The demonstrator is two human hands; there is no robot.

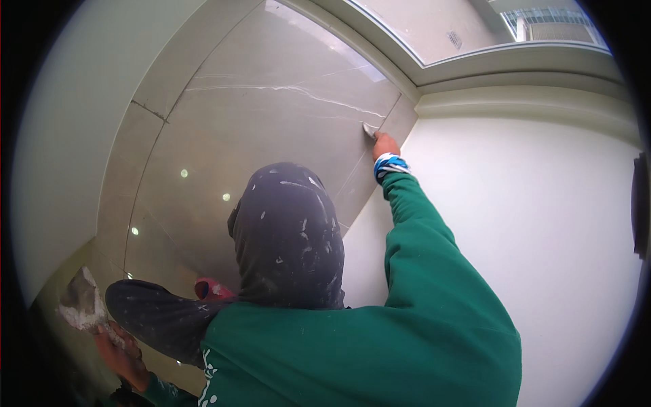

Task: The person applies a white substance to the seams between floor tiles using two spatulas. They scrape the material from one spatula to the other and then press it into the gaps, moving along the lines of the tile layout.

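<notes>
My right hand (pixel 386 145), at the end of an outstretched green sleeve with a blue and white wrist wrap, is closed around a small scraper (pixel 369 130). Its blade meets the grey veined floor tile (pixel 271 122) beside a joint near the right wall. At the lower left, my left hand (pixel 123 354) grips a wider putty knife (pixel 83 298). Whitish paste coats part of that broad blade, which is held away from the tile joint. Both handles are largely hidden by my fingers.
My bent knee (pixel 288 237) in spattered dark trousers blocks the middle of the view. A red shoe (pixel 215 289) shows beside it. White walls stand left and right (pixel 529 224). A window frame (pixel 508 62) runs along the far side. Dark joints divide the glossy tiles.
</notes>
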